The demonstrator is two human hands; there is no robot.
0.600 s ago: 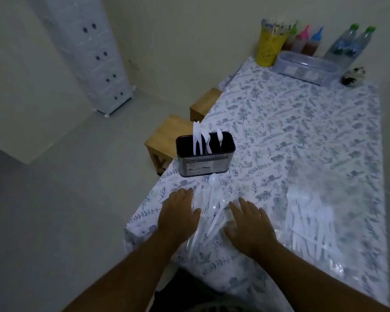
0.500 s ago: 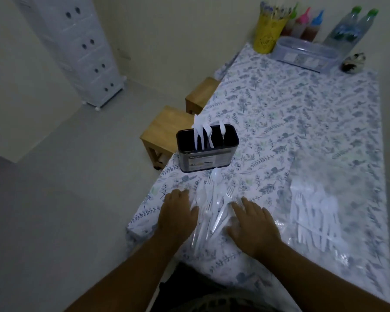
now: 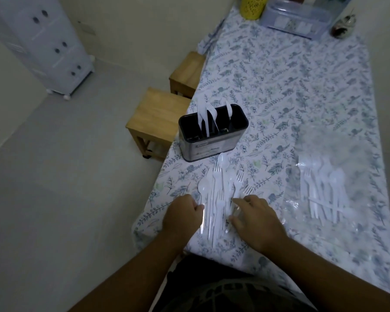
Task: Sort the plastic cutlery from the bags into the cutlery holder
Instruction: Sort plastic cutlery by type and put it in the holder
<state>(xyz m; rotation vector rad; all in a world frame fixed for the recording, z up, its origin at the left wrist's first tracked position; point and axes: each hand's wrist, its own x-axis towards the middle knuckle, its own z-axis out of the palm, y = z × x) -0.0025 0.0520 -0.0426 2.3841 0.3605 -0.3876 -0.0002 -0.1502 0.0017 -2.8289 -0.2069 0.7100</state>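
My floral-clothed counter (image 3: 302, 91), clear bag of white cutlery (image 3: 324, 190) lying at right, black cutlery holder (image 3: 212, 140) with a few pieces standing inside, loose white forks and spoons (image 3: 216, 194) just before it, my left hand (image 3: 182, 218) with fingers curled at their handles, whether gripping I cannot tell, my right hand (image 3: 256, 219) with fingers loosely spread on them.

Table (image 3: 279, 86) w/ holder (image 3: 212, 143), loose cutlery (image 3: 216, 194), bag (image 3: 324, 188)

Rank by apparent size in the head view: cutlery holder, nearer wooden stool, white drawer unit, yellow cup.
1. white drawer unit, cropped by the frame
2. nearer wooden stool
3. cutlery holder, close to the stool; nearness to the camera makes this order unsure
4. yellow cup, far and cropped
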